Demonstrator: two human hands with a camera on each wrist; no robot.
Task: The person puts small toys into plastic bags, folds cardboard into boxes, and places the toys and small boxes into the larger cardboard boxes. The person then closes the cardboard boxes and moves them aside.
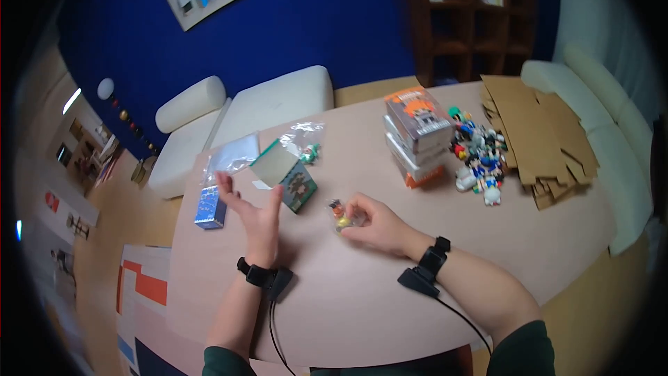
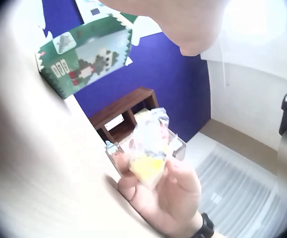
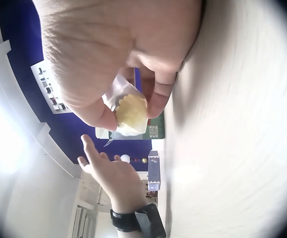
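A small figure in a clear bag [image 1: 340, 217], yellow at one end, is pinched between the thumb and fingers of the right hand [image 1: 376, 225], low over the table. In the right wrist view the bagged figure [image 3: 131, 115] hangs between the fingertips of the right hand [image 3: 118, 44]. The left hand [image 1: 256, 221] is raised with its fingers spread and holds nothing; it also shows in the right wrist view [image 3: 114, 181]. Just beyond it stands an open green box [image 1: 298, 188], its top gaping. A blue box [image 1: 210, 207] stands left of that hand.
Clear plastic bags [image 1: 236, 153] and a green-and-white figure [image 1: 310, 154] lie behind the green box. Stacked boxes [image 1: 419, 125], a pile of figures [image 1: 480, 157] and flattened cardboard [image 1: 546, 129] occupy the right side of the table [image 1: 390, 313].
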